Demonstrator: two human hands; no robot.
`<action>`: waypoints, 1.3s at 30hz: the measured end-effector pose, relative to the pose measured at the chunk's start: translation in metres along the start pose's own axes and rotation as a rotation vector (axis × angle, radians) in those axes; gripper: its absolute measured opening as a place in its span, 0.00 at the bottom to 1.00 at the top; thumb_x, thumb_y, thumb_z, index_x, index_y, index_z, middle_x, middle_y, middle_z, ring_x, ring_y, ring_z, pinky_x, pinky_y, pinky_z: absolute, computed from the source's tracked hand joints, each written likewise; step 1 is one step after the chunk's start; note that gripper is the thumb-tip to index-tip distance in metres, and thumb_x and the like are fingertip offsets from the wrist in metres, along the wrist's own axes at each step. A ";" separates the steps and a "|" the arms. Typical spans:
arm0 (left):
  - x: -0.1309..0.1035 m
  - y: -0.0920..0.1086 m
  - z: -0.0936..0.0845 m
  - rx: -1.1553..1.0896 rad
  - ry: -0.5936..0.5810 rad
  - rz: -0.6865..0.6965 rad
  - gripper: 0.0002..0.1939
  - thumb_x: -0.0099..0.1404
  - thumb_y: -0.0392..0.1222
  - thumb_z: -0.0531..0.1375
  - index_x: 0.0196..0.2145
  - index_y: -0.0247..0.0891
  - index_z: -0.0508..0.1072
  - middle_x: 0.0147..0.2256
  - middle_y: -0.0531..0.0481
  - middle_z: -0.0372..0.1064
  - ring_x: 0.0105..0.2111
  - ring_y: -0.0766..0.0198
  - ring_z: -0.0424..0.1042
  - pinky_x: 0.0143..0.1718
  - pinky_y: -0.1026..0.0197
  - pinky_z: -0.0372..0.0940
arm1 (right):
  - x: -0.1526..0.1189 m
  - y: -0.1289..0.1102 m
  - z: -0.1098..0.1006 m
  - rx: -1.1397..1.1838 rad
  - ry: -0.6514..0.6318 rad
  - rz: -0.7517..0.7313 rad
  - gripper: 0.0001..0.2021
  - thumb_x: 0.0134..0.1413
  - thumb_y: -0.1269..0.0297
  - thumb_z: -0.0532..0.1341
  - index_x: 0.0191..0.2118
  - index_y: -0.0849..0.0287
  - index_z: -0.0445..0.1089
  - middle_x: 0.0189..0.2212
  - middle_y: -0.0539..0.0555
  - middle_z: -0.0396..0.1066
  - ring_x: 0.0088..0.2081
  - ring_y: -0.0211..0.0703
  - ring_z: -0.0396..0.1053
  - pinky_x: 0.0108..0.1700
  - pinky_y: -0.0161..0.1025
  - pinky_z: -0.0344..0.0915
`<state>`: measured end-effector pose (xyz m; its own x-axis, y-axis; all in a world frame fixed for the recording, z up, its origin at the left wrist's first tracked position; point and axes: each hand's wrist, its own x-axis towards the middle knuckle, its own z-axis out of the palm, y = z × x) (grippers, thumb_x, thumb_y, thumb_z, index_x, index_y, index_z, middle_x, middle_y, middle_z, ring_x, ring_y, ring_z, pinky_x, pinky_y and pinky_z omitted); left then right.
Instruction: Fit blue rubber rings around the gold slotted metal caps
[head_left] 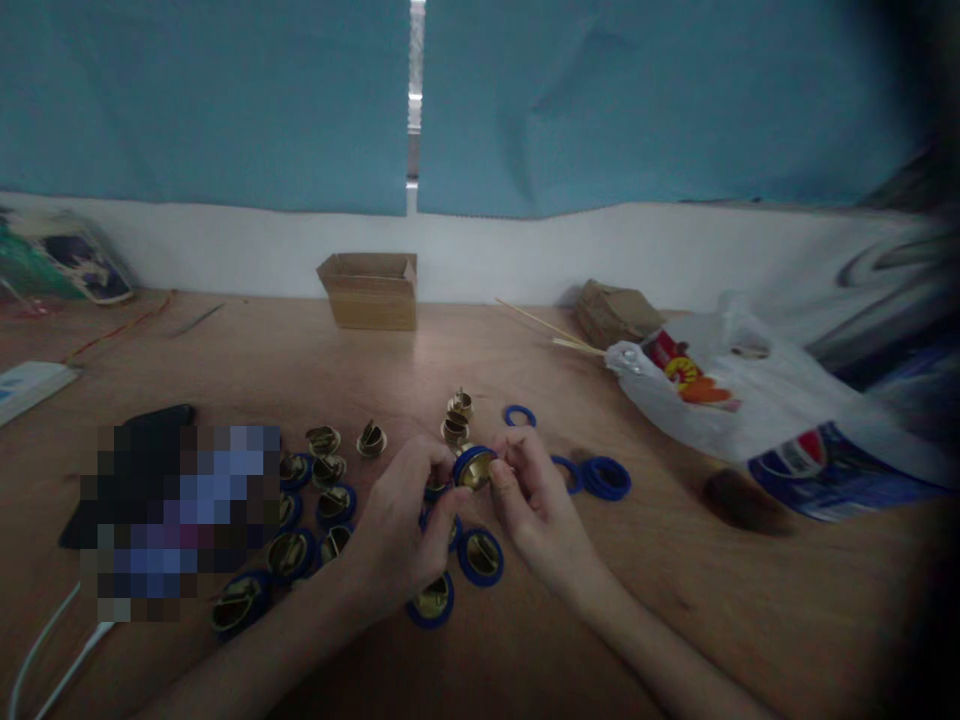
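Gold-toned metal fitting (475, 470), round and shiny with a blue ring seated around its rim, is pinched between the thumb and fingers of both the left hand (405, 515) and the right hand (538, 505), just above the wooden table (637, 620); fingertips cover its edges, and its underside is hard to make out. Close about the hands lie blue-ringed fittings (480, 557), several partly hidden by the left hand and forearm. Loose blue rings (606, 478) lie beyond the right hand, and plain gold fittings (371, 439) farther off. An open cardboard box (375, 300) stands near the wall; pixelation obscures an area at left.
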<state>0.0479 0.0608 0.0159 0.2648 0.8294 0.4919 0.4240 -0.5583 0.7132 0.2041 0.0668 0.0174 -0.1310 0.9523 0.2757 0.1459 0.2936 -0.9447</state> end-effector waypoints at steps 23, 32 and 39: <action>0.004 -0.004 -0.006 0.161 -0.023 0.089 0.04 0.64 0.32 0.55 0.34 0.37 0.62 0.31 0.50 0.63 0.32 0.61 0.63 0.34 0.58 0.60 | -0.001 0.000 -0.001 0.006 -0.014 0.039 0.01 0.63 0.65 0.53 0.38 0.54 0.60 0.27 0.47 0.62 0.27 0.37 0.62 0.27 0.35 0.60; 0.005 -0.007 -0.007 0.259 -0.067 0.154 0.06 0.69 0.34 0.51 0.32 0.38 0.62 0.28 0.50 0.63 0.30 0.61 0.63 0.33 0.57 0.59 | -0.006 0.006 -0.002 -0.084 -0.108 0.047 0.03 0.66 0.64 0.51 0.43 0.53 0.60 0.29 0.47 0.64 0.27 0.37 0.65 0.26 0.34 0.63; 0.006 -0.007 -0.007 0.229 -0.095 0.196 0.10 0.68 0.31 0.50 0.28 0.39 0.58 0.26 0.51 0.60 0.29 0.62 0.61 0.31 0.59 0.57 | -0.007 0.011 -0.008 -0.149 -0.207 0.044 0.02 0.67 0.67 0.48 0.42 0.53 0.55 0.27 0.46 0.62 0.26 0.36 0.63 0.27 0.35 0.62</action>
<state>0.0406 0.0691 0.0171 0.4359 0.7109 0.5519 0.5381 -0.6974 0.4734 0.2143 0.0637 0.0062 -0.3171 0.9315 0.1784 0.2971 0.2762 -0.9140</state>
